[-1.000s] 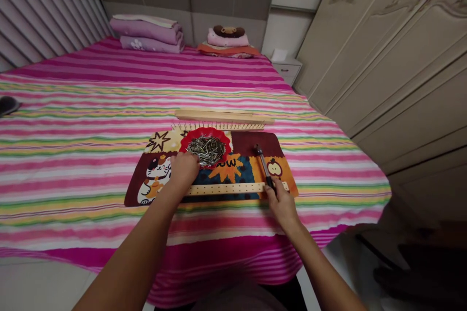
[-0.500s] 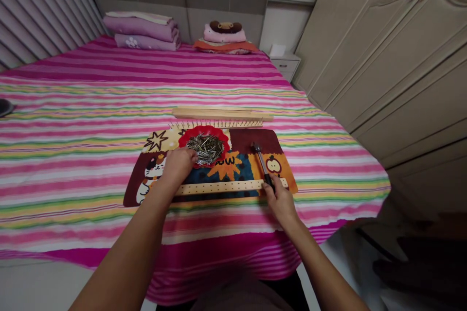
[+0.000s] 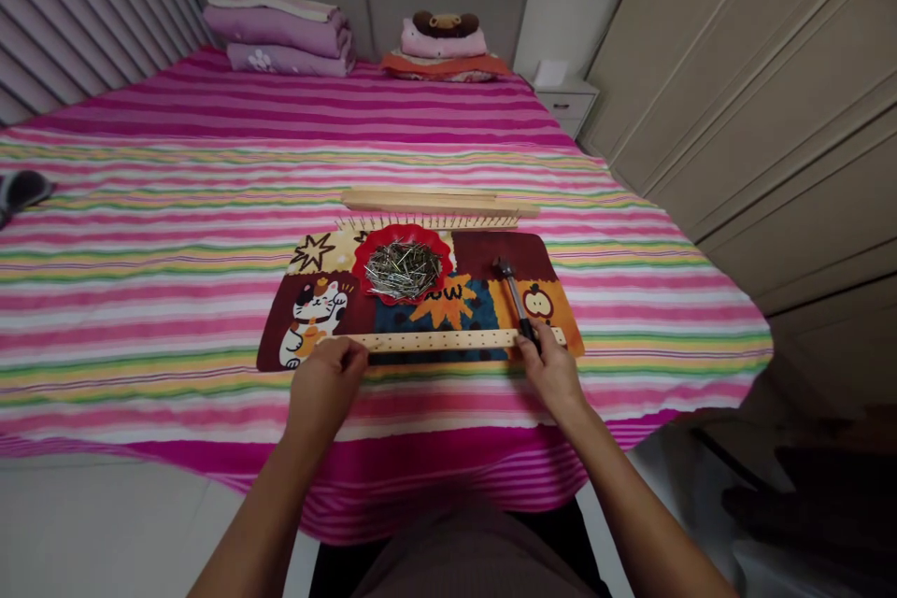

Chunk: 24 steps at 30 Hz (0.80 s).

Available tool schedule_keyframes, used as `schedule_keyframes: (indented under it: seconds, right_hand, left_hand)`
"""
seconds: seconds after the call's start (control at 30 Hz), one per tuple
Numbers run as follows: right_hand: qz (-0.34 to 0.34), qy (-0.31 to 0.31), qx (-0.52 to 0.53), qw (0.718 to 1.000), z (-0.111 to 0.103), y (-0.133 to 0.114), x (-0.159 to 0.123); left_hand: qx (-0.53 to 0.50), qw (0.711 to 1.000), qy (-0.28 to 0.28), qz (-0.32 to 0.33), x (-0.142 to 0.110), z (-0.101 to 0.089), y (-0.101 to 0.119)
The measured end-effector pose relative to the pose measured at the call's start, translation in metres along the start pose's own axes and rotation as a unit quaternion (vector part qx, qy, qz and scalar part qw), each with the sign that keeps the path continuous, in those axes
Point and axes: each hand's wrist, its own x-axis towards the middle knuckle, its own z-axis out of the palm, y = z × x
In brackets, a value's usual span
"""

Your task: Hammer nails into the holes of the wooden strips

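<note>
My left hand (image 3: 328, 385) is closed in a pinch by the left end of a pale wooden strip (image 3: 434, 340) with rows of small dark holes. A thin nail (image 3: 376, 346) shows faintly at its fingertips. My right hand (image 3: 552, 374) grips the black handle of a hammer (image 3: 517, 299), beside the strip's right end. The hammer's metal head points away from me, over the mat. A red scalloped bowl (image 3: 361, 276) full of loose nails (image 3: 403, 269) sits beyond the strip. Under these lies a patterned mat (image 3: 491, 252) with a cat picture.
Behind the mat lies a wooden strip with several nails (image 3: 434, 222) standing up from it. More wooden strips (image 3: 434, 200) lie just beyond. Everything rests on a bed with a striped cover (image 3: 175, 280). A dark object (image 3: 26, 192) is at the far left, and folded bedding (image 3: 287, 37) is at the back.
My left hand has moved from the bowl's edge back toward me, to the strip's left end. My right hand still holds the hammer in about the same place. The view has shifted slightly.
</note>
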Motion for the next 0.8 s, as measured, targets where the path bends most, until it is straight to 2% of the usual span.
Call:
schedule_keyframes:
  seconds: [0.1, 0.2, 0.33, 0.43, 0.53, 0.6, 0.7, 0.8]
  right_hand:
    - [-0.004, -0.005, -0.004, 1.000, -0.001, 0.000, 0.000]
    - [0.008, -0.005, -0.005, 1.000, -0.002, -0.002, 0.000]
    - [0.007, 0.008, 0.002, 1.000, -0.002, -0.003, 0.000]
    - [0.006, 0.008, -0.002, 1.000, -0.002, -0.003, 0.000]
    - [0.002, 0.003, -0.003, 1.000, -0.003, -0.003, 0.000]
    - [0.004, -0.001, -0.007, 1.000, -0.004, -0.004, 0.000]
    - [0.015, -0.009, -0.017, 1.000, -0.005, -0.006, 0.000]
    - [0.021, -0.015, -0.021, 0.999, -0.006, -0.008, 0.000]
  left_hand:
    - [0.055, 0.998, -0.001, 0.001, -0.020, 0.013, -0.010]
    - [0.048, 0.999, -0.013, -0.005, -0.026, 0.021, -0.014]
    - [-0.073, 0.993, -0.061, -0.070, -0.029, 0.022, -0.018]
    - [-0.210, 0.960, -0.072, -0.168, -0.034, 0.019, -0.022]
    - [-0.339, 0.909, -0.052, -0.236, -0.039, 0.016, -0.025]
    - [-0.384, 0.885, -0.019, -0.262, -0.039, 0.013, -0.025]
    - [-0.397, 0.870, 0.033, -0.289, -0.036, 0.009, -0.024]
    - [-0.378, 0.876, 0.072, -0.291, -0.030, 0.008, -0.023]
